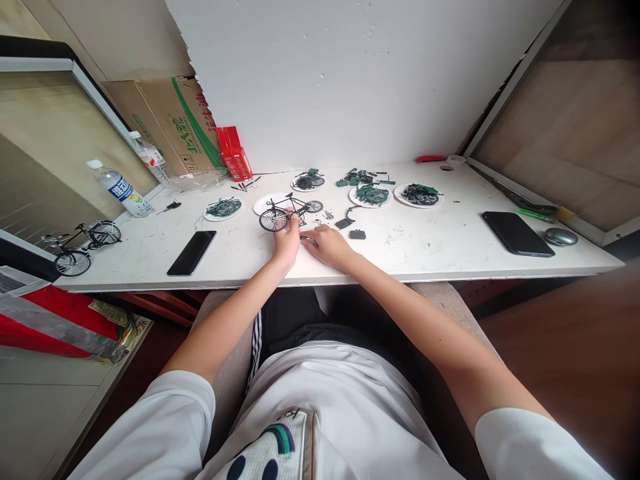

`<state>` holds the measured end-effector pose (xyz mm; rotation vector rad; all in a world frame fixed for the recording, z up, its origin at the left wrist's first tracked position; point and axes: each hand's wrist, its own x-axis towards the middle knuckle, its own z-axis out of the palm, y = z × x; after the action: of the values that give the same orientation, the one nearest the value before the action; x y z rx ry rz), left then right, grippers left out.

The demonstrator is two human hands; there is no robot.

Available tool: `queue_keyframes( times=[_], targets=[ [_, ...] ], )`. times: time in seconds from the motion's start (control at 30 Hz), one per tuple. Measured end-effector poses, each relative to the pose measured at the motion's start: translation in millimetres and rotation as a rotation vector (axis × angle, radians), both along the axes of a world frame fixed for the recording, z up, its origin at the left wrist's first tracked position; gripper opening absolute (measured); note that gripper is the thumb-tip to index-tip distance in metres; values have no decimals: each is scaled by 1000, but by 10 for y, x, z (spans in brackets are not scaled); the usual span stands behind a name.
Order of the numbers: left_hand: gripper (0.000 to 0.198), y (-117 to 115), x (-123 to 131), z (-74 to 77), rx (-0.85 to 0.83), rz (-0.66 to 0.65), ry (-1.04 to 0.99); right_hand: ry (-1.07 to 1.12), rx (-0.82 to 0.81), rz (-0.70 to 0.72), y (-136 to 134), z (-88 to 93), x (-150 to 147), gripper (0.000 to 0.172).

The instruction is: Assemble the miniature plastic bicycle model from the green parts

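My left hand [287, 241] is closed on a small black model bicycle [274, 220], which it holds tilted above the white table. Close beside it, my right hand [327, 245] rests low over the tabletop with its fingers bent together. A small dark bit shows at those fingertips, too small to name. Behind the bicycle lies a white paper plate [263, 202], partly hidden by it. Just past my right hand are a dark flat part [345, 223], a small dark block [357, 235] and tiny loose pieces [329, 215].
Plates of green parts [223, 208] and black parts [419, 195] stand along the back. A second model bicycle [87, 245] is at the left end. Phones lie left [192, 253] and right [517, 233]. A bottle [120, 189], red box [234, 155] and mouse [561, 236] are also there.
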<state>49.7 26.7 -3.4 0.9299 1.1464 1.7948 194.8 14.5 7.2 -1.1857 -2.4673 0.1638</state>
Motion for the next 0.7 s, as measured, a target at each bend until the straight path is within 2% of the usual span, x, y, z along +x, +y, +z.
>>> queue_keyframes(
  times=[0.2, 0.37, 0.57, 0.7],
  targets=[
    [14, -20, 19, 4, 22, 21, 82, 53, -63, -68, -2, 32, -12, 27],
    [11, -13, 18, 4, 24, 28, 98, 88, -85, -117, 42, -15, -25, 21],
    [13, 4, -1, -34, 32, 31, 95, 162, -70, -172, 83, -52, 4, 19],
    [21, 8, -8, -63, 47, 12, 72, 285, -64, -236, 98, -31, 41, 25]
  ],
)
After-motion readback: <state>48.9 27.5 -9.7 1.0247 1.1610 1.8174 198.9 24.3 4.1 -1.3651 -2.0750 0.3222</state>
